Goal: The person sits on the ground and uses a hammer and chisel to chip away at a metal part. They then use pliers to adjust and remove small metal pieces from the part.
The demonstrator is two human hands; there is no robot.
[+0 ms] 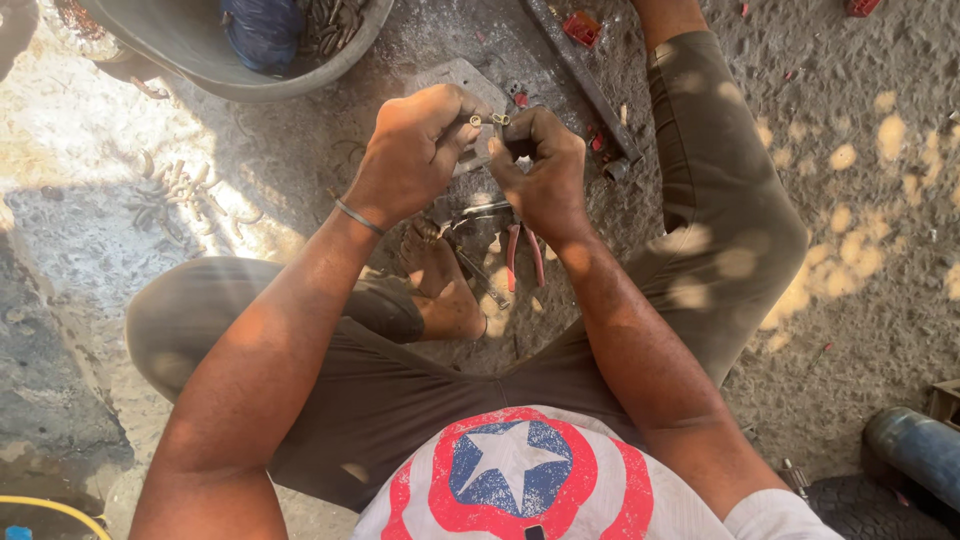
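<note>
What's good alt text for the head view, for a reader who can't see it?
Seen from above, a person sitting on dusty ground holds a small metal part between the fingers of the left hand and the right hand. Red-handled pliers lie on the ground beneath the hands, and a grey basin of metal pieces sits beyond.

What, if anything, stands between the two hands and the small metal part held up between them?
Nothing visible does: the left hand and right hand both pinch the small metal part directly at their fingertips.
</note>
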